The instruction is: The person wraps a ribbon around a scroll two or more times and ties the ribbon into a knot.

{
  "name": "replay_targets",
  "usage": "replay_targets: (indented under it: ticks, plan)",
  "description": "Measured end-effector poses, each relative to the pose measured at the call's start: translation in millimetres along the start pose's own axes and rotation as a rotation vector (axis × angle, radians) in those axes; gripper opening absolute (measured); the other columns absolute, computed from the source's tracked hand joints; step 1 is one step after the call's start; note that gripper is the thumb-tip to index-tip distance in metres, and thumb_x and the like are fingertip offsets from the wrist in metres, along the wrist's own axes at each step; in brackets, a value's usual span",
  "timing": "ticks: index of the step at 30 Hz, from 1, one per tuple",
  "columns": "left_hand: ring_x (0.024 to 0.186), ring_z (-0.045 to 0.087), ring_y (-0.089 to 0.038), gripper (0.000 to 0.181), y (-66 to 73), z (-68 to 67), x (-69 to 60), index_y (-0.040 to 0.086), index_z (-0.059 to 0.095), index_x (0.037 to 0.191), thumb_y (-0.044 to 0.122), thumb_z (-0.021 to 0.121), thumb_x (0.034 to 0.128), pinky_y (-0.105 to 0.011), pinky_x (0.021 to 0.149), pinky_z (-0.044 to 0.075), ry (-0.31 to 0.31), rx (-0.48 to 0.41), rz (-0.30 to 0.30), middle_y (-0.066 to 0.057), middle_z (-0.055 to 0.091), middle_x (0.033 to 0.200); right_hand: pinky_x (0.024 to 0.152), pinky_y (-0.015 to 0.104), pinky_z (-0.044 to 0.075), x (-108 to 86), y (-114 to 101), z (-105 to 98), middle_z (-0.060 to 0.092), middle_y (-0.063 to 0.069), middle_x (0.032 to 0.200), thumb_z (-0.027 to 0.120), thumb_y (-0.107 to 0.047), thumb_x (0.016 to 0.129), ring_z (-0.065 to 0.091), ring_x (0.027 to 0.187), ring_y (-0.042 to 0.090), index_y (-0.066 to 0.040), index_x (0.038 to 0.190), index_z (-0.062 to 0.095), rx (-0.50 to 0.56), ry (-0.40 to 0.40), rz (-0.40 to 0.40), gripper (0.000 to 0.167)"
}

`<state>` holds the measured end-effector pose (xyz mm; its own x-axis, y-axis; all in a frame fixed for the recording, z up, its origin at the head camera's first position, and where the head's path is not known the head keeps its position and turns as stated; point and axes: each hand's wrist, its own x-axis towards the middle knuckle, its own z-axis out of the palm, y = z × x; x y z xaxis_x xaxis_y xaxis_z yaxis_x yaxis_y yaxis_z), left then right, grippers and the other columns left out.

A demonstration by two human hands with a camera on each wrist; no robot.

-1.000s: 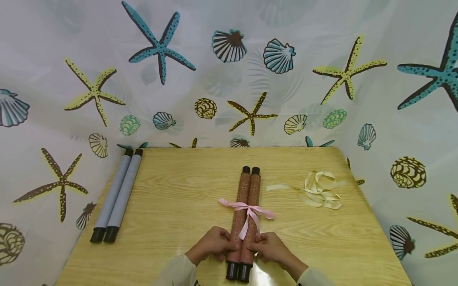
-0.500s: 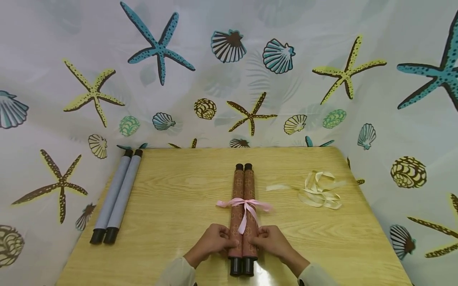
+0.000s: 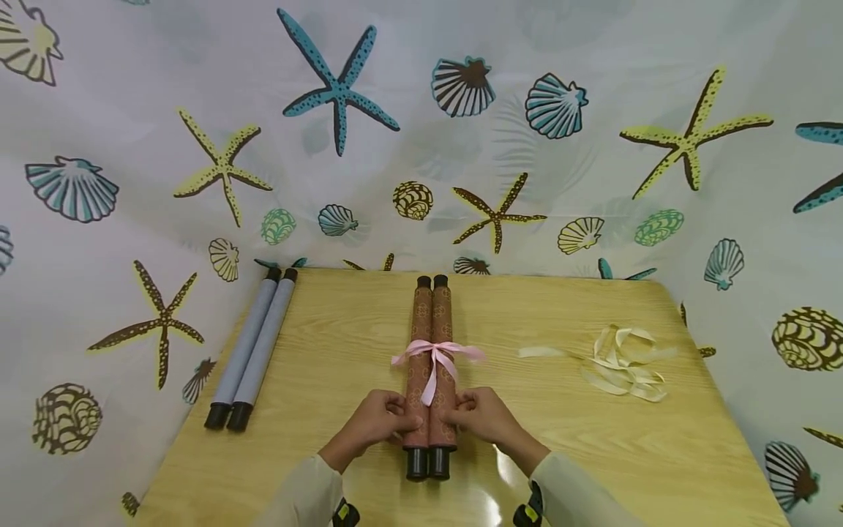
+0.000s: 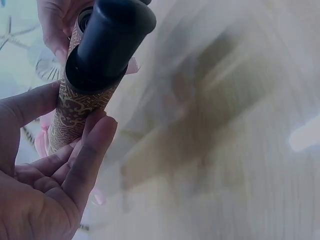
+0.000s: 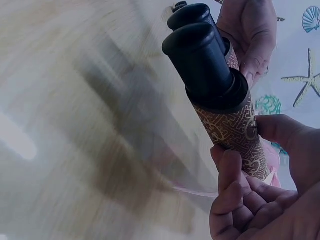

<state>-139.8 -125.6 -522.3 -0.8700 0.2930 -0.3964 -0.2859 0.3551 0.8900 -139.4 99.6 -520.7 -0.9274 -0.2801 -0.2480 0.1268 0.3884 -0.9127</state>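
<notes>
A starfish-and-seashell printed backdrop (image 3: 408,135) rises behind a wood-grain table (image 3: 342,329). Mid-table is the brown patterned double-roller scroll (image 3: 416,373); a grey-blue scroll (image 3: 265,351) lies well apart, near the left edge. Cream ribbon (image 3: 639,375) lies loosely looped on the right. The left hand (image 3: 377,419) and right hand (image 3: 489,416) — fingers and thumbs clamped on the brown rollers — flank the near end, below a pink bow (image 3: 436,347).

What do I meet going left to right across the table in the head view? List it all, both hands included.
Pair of grey rolls → left hand → pair of brown patterned rolls → right hand → loose cream ribbon.
</notes>
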Motion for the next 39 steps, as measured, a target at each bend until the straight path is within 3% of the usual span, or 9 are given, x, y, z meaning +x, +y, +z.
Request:
replay_targets:
  ticks: [10,17,26,29,32,39]
  plan:
    - [0.071,0.069,-0.015,0.032,3.5,-44.8,-7.1,-0.010,0.062,0.112,0.011,0.073,0.0894,-0.039,0.064,0.061,0.111,0.021,-0.040,-0.015,0.068,0.093,0.055,0.023,0.041,41.0,-30.3,26.0,0.067,0.002,0.067,0.078,-0.017,0.083,0.056,0.061,0.008,0.002,0.095,0.072,-0.025,-0.055,-0.012,0.023]
    - [0.073,0.069,-0.015,0.031,1.7,-75.2,-3.6,-0.009,0.063,0.114,0.012,0.071,0.0914,-0.040,0.068,0.062,0.108,0.071,-0.054,-0.016,0.071,0.096,0.055,0.023,0.041,60.7,-44.4,45.9,0.069,0.005,0.070,0.078,-0.019,0.083,0.057,0.062,0.010,0.000,0.092,0.072,-0.025,-0.050,0.003,0.022]
    - [0.076,0.068,-0.014,0.032,-5.1,-100.5,-3.1,-0.010,0.062,0.115,0.012,0.068,0.0926,-0.044,0.069,0.061,0.091,0.156,-0.073,-0.016,0.072,0.092,0.054,0.023,0.040,74.3,-45.5,72.2,0.062,0.000,0.064,0.078,-0.022,0.085,0.052,0.057,0.008,-0.004,0.080,0.068,0.006,-0.040,0.012,0.022]
    - [0.076,0.068,-0.015,0.029,-5.0,-109.1,1.0,-0.010,0.063,0.112,0.011,0.067,0.0927,-0.045,0.069,0.061,0.091,0.180,-0.069,-0.016,0.071,0.090,0.052,0.022,0.036,83.0,-46.6,80.0,0.056,-0.003,0.059,0.077,-0.024,0.085,0.047,0.054,0.008,-0.008,0.072,0.063,-0.004,-0.023,0.009,0.025]
    - [0.074,0.066,-0.015,0.018,-3.6,-119.1,6.1,-0.008,0.064,0.099,0.009,0.066,0.0933,-0.045,0.066,0.061,0.092,0.206,-0.063,-0.013,0.069,0.085,0.050,0.021,0.035,94.9,-48.8,87.1,0.053,-0.007,0.056,0.079,-0.023,0.084,0.046,0.052,0.006,-0.010,0.068,0.060,-0.007,-0.005,-0.003,0.028]
    - [0.073,0.058,-0.016,0.016,-9.1,-132.1,16.9,0.002,0.055,0.082,0.009,0.064,0.0945,-0.047,0.066,0.059,0.145,0.199,-0.108,-0.004,0.055,0.077,0.051,0.020,0.035,118.3,-48.7,100.2,0.052,-0.008,0.056,0.078,-0.019,0.082,0.046,0.053,0.007,-0.003,0.070,0.064,-0.023,0.013,-0.018,0.025]
